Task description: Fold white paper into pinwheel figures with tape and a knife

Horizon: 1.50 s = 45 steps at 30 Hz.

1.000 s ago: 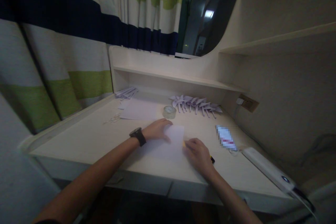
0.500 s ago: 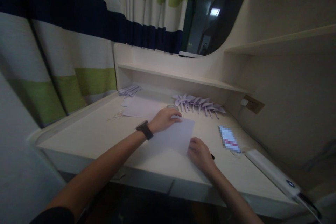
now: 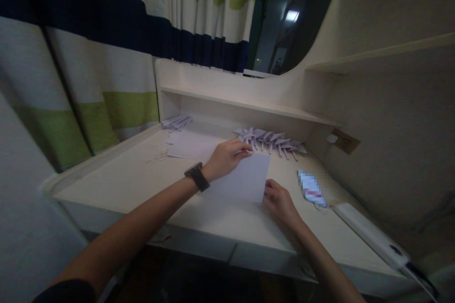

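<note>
A white sheet of paper (image 3: 245,180) is raised off the pale desk (image 3: 117,184), tilted up toward me. My left hand (image 3: 227,157), with a dark watch on the wrist, pinches the sheet's top left corner. My right hand (image 3: 279,199) grips its lower right corner. Behind the sheet lies a row of folded paper pinwheels (image 3: 270,139). The tape roll seen earlier is hidden behind my left hand and the sheet.
Flat paper sheets (image 3: 188,146) and scissors (image 3: 159,155) lie at the back left, with more folded paper (image 3: 176,122) in the corner. A small packet (image 3: 310,189) and a white power strip (image 3: 369,236) lie at the right. A shelf (image 3: 249,104) runs along the back.
The sheet lay flat on the desk under both hands; both hands have lifted it, and it now stands tilted up, further back and to the right.
</note>
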Each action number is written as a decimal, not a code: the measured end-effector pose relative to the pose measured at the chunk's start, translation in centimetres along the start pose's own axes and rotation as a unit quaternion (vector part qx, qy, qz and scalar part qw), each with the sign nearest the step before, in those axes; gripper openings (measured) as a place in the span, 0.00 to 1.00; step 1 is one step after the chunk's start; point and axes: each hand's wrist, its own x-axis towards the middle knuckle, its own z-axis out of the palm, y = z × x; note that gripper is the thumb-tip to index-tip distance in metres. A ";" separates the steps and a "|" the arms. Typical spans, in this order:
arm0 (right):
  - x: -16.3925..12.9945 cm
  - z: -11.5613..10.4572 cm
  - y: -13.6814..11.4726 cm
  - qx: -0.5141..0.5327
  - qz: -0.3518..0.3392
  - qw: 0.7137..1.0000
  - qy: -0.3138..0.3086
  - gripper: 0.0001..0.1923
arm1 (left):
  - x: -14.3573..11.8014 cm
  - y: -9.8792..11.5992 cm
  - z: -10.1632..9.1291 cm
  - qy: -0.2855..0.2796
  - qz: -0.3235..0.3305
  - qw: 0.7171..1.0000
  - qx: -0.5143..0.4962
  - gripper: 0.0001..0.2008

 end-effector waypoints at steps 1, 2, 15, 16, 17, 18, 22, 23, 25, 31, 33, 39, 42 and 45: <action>0.2 -0.3 0.1 0.022 -0.014 1.000 -0.007 0.14 | 0.2 0.1 -0.1 0.001 -0.011 1.000 -0.016 0.06; 0.3 -0.7 0.3 0.045 -0.029 0.998 -0.016 0.13 | 0.3 0.2 -0.1 0.000 -0.021 0.999 -0.030 0.06; 0.8 0.3 -0.8 0.089 -0.012 0.986 -0.143 0.08 | -1.8 -1.8 1.7 -0.049 -0.042 0.997 0.030 0.09; 0.6 0.4 -0.9 0.087 -0.014 0.985 -0.145 0.08 | -2.2 -2.3 2.0 -0.057 -0.054 0.996 0.038 0.10; 0.5 0.4 -1.1 0.084 -0.017 0.986 -0.145 0.09 | -2.7 -2.7 2.3 -0.066 -0.066 0.995 0.045 0.10; 0.4 0.4 -1.3 0.081 -0.021 0.986 -0.142 0.09 | -3.2 -3.1 2.5 -0.076 -0.080 0.993 0.051 0.10; 0.2 0.3 -1.4 0.074 -0.044 0.987 -0.139 0.11 | -4.3 -4.9 3.5 -0.130 -0.135 0.981 0.056 0.10; 0.1 0.3 -1.3 0.070 -0.052 0.987 -0.138 0.11 | -4.3 -5.3 3.7 -0.150 -0.143 0.977 0.054 0.10; 0.0 0.5 -1.0 0.052 -0.063 0.987 -0.135 0.12 | -4.1 -6.0 4.0 -0.190 -0.151 0.969 0.052 0.11; -0.5 1.3 0.0 0.006 -0.062 0.993 -0.097 0.12 | -4.0 -7.4 3.9 -0.264 -0.176 0.946 0.065 0.24; -0.7 1.6 0.2 0.000 -0.060 0.994 -0.093 0.13 | -4.4 -7.9 3.5 -0.298 -0.190 0.934 0.055 0.26; -1.0 1.7 0.3 -0.012 -0.063 0.994 -0.089 0.13 | -5.5 -9.4 3.2 -0.307 -0.193 0.932 -0.023 0.18; -1.4 1.2 -0.5 -0.011 -0.065 0.993 -0.093 0.12 | -5.5 -9.5 3.6 -0.295 -0.191 0.936 -0.033 0.15; -2.0 0.5 -1.4 0.004 -0.053 0.993 -0.103 0.11 | -5.5 -9.4 4.2 -0.287 -0.189 0.938 -0.038 0.14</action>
